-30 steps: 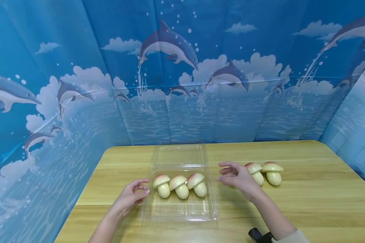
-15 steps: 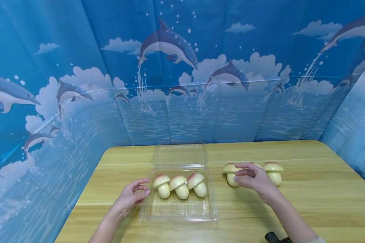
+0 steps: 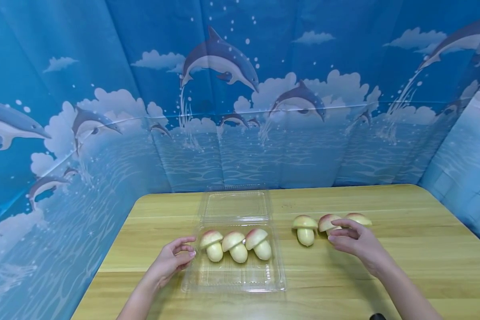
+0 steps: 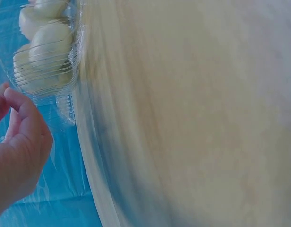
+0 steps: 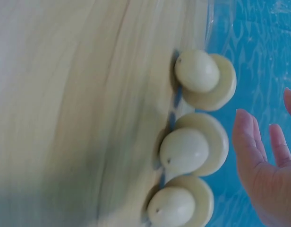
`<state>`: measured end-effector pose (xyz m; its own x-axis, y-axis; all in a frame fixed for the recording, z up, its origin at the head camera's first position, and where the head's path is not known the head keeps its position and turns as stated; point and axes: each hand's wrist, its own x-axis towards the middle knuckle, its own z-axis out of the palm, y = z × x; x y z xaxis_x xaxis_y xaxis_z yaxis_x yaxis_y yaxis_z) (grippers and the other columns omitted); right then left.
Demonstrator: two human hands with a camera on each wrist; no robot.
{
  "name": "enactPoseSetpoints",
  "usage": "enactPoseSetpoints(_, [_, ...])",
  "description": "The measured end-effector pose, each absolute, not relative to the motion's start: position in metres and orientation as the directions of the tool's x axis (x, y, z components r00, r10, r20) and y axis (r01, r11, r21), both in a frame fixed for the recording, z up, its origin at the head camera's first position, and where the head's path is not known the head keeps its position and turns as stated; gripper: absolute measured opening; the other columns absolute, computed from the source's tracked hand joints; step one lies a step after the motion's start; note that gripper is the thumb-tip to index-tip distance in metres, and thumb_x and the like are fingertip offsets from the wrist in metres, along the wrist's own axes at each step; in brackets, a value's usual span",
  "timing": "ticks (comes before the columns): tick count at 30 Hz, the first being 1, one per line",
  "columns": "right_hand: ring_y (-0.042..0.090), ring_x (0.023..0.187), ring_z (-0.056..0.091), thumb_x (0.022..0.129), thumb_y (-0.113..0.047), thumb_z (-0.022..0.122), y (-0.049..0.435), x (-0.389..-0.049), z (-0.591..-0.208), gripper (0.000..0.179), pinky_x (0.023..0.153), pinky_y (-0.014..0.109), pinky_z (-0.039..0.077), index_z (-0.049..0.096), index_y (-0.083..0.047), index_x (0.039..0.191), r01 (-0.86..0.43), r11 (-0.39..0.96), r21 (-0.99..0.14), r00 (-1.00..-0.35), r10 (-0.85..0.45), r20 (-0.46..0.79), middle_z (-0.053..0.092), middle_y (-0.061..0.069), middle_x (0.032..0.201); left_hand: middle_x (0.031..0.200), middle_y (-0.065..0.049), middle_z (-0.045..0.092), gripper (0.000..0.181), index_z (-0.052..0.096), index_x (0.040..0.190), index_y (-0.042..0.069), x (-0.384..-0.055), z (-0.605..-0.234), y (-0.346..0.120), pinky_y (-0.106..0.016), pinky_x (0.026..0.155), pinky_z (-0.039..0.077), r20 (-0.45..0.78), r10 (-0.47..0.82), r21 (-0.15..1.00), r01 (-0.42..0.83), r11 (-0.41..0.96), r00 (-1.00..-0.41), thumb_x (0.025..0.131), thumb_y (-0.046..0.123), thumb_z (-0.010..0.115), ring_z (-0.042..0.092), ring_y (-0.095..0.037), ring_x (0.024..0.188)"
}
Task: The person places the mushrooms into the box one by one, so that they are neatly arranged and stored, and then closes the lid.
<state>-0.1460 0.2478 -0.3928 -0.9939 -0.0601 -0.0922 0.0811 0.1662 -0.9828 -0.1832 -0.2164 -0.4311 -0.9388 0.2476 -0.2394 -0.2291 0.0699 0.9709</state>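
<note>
A hinged clear plastic box (image 3: 234,282) lies on the table with its lid (image 3: 237,204) folded back. Three toy mushrooms (image 3: 238,253), pale yellow-green with pink-tinged caps, lie side by side in it. My left hand (image 3: 172,258) is at the box's left wall, fingers loosely bent, fingertips right at the rim. To the right of the box three more mushrooms stand in a row: a left one (image 3: 305,231), a middle one (image 5: 185,149) and a right one (image 3: 358,218). My right hand (image 3: 358,244), empty with fingers spread, hovers over the middle and right ones, partly hiding them.
The wooden table (image 3: 424,266) ends at the back against a blue dolphin-print curtain (image 3: 240,164). A small black object (image 3: 378,316) shows at the bottom edge, by the right forearm.
My right hand has moved to the right, off the leftmost loose mushroom, which now stands uncovered. The left hand and the box with its mushrooms have stayed put.
</note>
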Motion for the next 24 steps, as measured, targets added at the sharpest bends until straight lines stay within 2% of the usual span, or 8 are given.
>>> enactPoseSetpoints(6, [0.009, 0.089, 0.061, 0.088, -0.012, 0.064, 0.261, -0.142, -0.398, 0.051, 0.079, 0.032, 0.052, 0.04, 0.004, 0.13, 0.115, 0.189, -0.975, -0.992, -0.022, -0.121, 0.06, 0.008, 0.105, 0.097, -0.005, 0.052, 0.052, 0.039, 0.133, -0.007, -0.184, -0.432, -0.217, -0.02, 0.065, 0.047, -0.242, 0.247, 0.97, -0.232, 0.066, -0.938, 0.086, -0.002, 0.06, 0.052, -0.009, 0.073])
enactPoseSetpoints(9, [0.008, 0.088, 0.062, 0.088, -0.012, 0.064, 0.268, -0.141, -0.4, 0.044, 0.079, 0.033, 0.053, 0.046, -0.002, 0.127, 0.112, 0.18, -0.977, -0.993, -0.009, -0.115, 0.06, 0.007, 0.105, 0.096, -0.005, 0.052, 0.051, 0.04, 0.133, -0.007, -0.184, -0.433, -0.217, -0.02, 0.064, 0.047, -0.241, 0.247, 0.97, -0.232, 0.064, -0.938, 0.086, -0.002, 0.06, 0.052, -0.009, 0.072])
enactPoseSetpoints(12, [0.009, 0.088, 0.062, 0.088, -0.011, 0.064, 0.275, -0.14, -0.403, 0.034, 0.078, 0.033, 0.053, 0.053, -0.014, 0.119, 0.101, 0.163, -0.982, -0.995, 0.005, -0.102, 0.062, 0.005, 0.103, 0.096, -0.005, 0.052, 0.051, 0.04, 0.133, -0.007, -0.183, -0.433, -0.217, -0.019, 0.064, 0.046, -0.24, 0.249, 0.971, -0.231, 0.064, -0.938, 0.086, -0.002, 0.06, 0.052, -0.008, 0.072])
enactPoseSetpoints(16, [0.008, 0.086, 0.063, 0.087, -0.01, 0.065, 0.282, -0.139, -0.406, 0.03, 0.076, 0.03, 0.054, 0.055, -0.025, 0.111, 0.098, 0.138, -0.986, -0.995, 0.022, -0.096, 0.063, -0.001, 0.098, 0.096, -0.005, 0.052, 0.052, 0.04, 0.132, -0.007, -0.183, -0.433, -0.217, -0.019, 0.063, 0.046, -0.238, 0.252, 0.971, -0.229, 0.064, -0.938, 0.085, -0.001, 0.061, 0.052, -0.008, 0.071])
enactPoseSetpoints(21, [0.008, 0.084, 0.064, 0.086, -0.006, 0.065, 0.291, -0.138, -0.408, 0.036, 0.074, 0.028, 0.054, 0.052, -0.03, 0.11, 0.117, 0.071, -0.991, -0.993, 0.031, -0.115, 0.065, -0.007, 0.091, 0.096, -0.005, 0.052, 0.053, 0.04, 0.132, -0.007, -0.183, -0.432, -0.217, -0.019, 0.063, 0.046, -0.235, 0.253, 0.972, -0.227, 0.064, -0.938, 0.085, 0.0, 0.062, 0.052, -0.008, 0.071])
enactPoseSetpoints(24, [0.008, 0.084, 0.064, 0.086, -0.006, 0.065, 0.297, -0.139, -0.409, 0.038, 0.073, 0.028, 0.054, 0.048, -0.028, 0.113, 0.129, 0.051, -0.99, -0.991, 0.038, -0.127, 0.065, -0.008, 0.091, 0.096, -0.005, 0.051, 0.053, 0.039, 0.133, -0.007, -0.182, -0.431, -0.217, -0.019, 0.063, 0.046, -0.233, 0.257, 0.972, -0.224, 0.065, -0.938, 0.085, 0.0, 0.062, 0.052, -0.008, 0.071])
